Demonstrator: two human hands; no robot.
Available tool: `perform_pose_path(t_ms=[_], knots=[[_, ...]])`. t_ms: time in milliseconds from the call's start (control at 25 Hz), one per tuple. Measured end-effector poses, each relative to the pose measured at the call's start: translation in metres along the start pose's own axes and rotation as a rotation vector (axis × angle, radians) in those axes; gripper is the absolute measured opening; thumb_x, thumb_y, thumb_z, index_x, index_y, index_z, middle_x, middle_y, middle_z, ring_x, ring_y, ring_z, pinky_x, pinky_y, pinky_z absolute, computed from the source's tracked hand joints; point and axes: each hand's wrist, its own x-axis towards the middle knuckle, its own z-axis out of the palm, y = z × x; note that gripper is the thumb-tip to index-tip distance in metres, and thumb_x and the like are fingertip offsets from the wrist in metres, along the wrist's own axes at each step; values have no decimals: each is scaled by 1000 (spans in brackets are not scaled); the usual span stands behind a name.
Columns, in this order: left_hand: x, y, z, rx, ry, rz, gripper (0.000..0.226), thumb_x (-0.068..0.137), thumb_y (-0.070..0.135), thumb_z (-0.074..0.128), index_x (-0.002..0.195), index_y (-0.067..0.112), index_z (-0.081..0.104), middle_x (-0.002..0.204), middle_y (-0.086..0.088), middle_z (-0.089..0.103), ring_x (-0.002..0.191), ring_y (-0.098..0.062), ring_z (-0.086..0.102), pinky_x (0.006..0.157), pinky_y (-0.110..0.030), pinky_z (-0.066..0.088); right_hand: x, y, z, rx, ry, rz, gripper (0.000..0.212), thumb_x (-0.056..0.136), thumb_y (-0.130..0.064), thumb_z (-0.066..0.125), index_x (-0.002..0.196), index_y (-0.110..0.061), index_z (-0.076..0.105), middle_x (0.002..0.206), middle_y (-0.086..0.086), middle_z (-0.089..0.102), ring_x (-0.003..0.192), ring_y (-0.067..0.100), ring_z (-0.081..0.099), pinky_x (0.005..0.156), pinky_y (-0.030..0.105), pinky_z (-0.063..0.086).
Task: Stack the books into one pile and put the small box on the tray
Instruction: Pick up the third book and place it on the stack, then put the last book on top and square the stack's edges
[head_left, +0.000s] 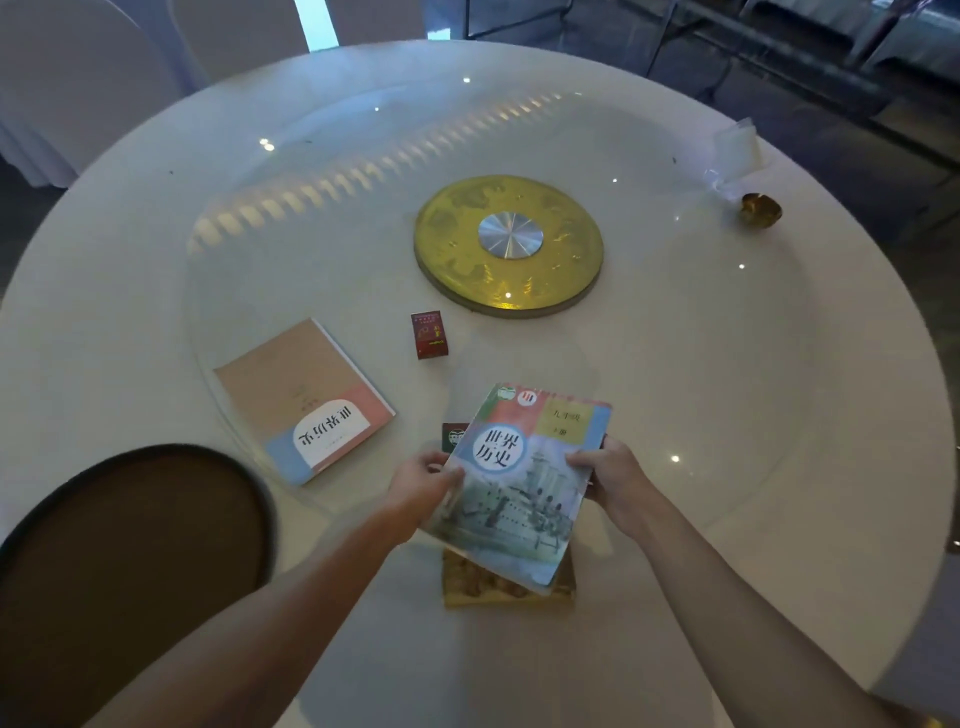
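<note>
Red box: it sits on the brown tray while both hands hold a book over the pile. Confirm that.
Wrong on one count. In the head view the red box sits on the table, not the brown tray. Both hands do hold a book over the pile.

My arms are bare from the frame's lower edge to the wrists — no sleeves or watch showing. My left hand (423, 480) and right hand (605, 475) are bare too — no gloves, no rings I can see.
</note>
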Motion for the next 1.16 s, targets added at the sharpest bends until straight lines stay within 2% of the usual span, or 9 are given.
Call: perform_pose_path(t_ms=[120, 280, 440, 560, 640, 760, 920, 1000, 1160], knots=[[-6, -22, 6, 6, 80, -14, 24, 89, 27, 70, 108, 13, 65, 102, -11, 69, 85, -26, 69, 60, -36, 58, 2, 21, 5, -65, 63, 31, 33, 93, 2, 58, 126, 3, 65, 119, 25, 74, 99, 41, 73, 81, 48, 61], [-7, -47, 18, 63, 89, -6, 20, 88, 25, 71, 97, 8, 64, 94, -11, 70, 85, -27, 70, 71, -44, 61, 2, 42, 6, -187, 93, 9, 33, 93, 0, 58, 124, -1, 67, 116, 22, 74, 103, 38, 74, 78, 40, 57], [-7, -58, 23, 287, 101, 19, 9, 90, 22, 66, 89, 15, 72, 88, -4, 74, 71, -11, 69, 54, -23, 54, 1, 49, 9, -486, 73, -93, 27, 94, -7, 58, 119, -9, 70, 112, 22, 72, 98, 41, 68, 74, 36, 47], [-5, -62, 22, 356, 113, 52, 7, 87, 22, 70, 91, 17, 68, 88, -5, 72, 72, -14, 69, 55, -25, 54, 1, 51, 11, -558, 67, -108, 25, 94, -7, 55, 116, -6, 67, 113, 28, 69, 85, 39, 64, 69, 36, 44], [-4, -63, 21, 382, 117, 75, 10, 85, 27, 72, 88, 21, 64, 86, -2, 70, 69, -9, 64, 49, -21, 46, 1, 53, 13, -594, 76, -138, 27, 92, -7, 56, 117, -9, 67, 115, 21, 69, 98, 40, 66, 74, 37, 50], [-1, -64, 18, 395, 114, 106, 17, 83, 32, 75, 88, 22, 62, 86, 1, 69, 72, -7, 62, 51, -20, 45, 1, 53, 17, -646, 94, -144, 36, 91, -10, 59, 126, -13, 66, 126, 12, 67, 113, 31, 64, 96, 46, 56], [6, -61, -3, 329, 138, 88, 32, 85, 32, 74, 111, 21, 59, 96, -1, 66, 83, -14, 64, 63, -25, 51, 11, 41, 35, -848, 176, -42, 49, 88, -31, 65, 132, -11, 57, 132, 13, 58, 118, 32, 59, 97, 46, 54], [15, -55, -25, 300, 183, 106, 35, 86, 35, 72, 115, 19, 61, 100, -1, 65, 87, -17, 65, 68, -29, 53, 21, 30, 55, -1081, 251, -100, 55, 90, -32, 64, 137, -9, 47, 136, 17, 51, 123, 35, 52, 100, 47, 49], [35, -43, -82, 172, 289, 144, 38, 83, 32, 75, 115, 15, 64, 106, -4, 66, 92, -17, 64, 71, -28, 49, 40, -1, 119, -1106, 156, -282, 61, 92, -32, 62, 146, -7, 48, 141, 18, 50, 132, 35, 49, 109, 45, 44]])
